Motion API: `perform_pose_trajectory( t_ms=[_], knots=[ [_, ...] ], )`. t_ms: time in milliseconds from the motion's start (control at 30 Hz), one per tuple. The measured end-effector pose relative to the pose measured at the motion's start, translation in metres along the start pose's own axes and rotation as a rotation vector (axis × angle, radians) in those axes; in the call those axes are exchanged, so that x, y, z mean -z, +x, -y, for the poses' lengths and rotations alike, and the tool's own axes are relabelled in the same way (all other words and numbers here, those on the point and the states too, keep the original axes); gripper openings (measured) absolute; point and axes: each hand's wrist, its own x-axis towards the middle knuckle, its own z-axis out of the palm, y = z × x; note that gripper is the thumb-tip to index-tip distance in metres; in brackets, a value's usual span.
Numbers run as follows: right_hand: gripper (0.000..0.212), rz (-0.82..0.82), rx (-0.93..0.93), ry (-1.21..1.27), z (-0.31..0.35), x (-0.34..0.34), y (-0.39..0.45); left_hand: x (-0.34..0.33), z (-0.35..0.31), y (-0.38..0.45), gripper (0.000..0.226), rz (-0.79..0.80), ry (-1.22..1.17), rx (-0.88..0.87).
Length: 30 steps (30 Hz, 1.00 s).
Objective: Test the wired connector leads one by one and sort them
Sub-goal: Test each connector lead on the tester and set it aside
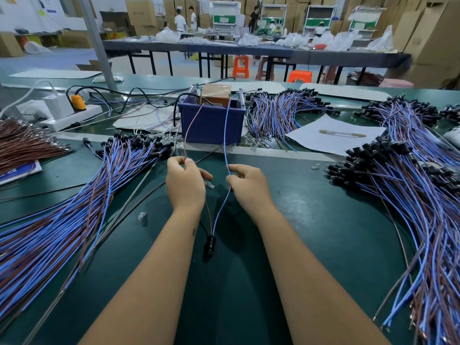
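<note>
One lead hangs between my hands, its black connector (209, 244) dangling near the green table close to me. My left hand (185, 181) pinches its brown wire (189, 130) and my right hand (246, 184) pinches its blue wire (226, 135). Both wires rise to the tester, a brown block (216, 93) sitting in a blue bin (211, 125). A small clear bulb (211, 185) shows beside my left hand. A big pile of blue-and-brown leads (82, 195) fans out on the left, and another pile (410, 190) on the right.
A third bundle of leads (281, 113) lies behind the bin, beside a white sheet (333, 135) with a pen (342, 133). A power strip (72, 115) with an orange plug sits far left. Brown wires (22, 143) lie at the left edge. A loose bulb (142, 216) rests on the table.
</note>
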Motion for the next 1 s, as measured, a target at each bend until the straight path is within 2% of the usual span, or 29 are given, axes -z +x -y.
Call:
perform_pose_trajectory(
  t_ms=[1000],
  knots=[
    [0.035,0.000,0.023,-0.022,0.0007,-0.0011,-0.0009,0.0012,-0.0026,-0.0023,0.014,-0.032,-0.036,0.017]
  ],
)
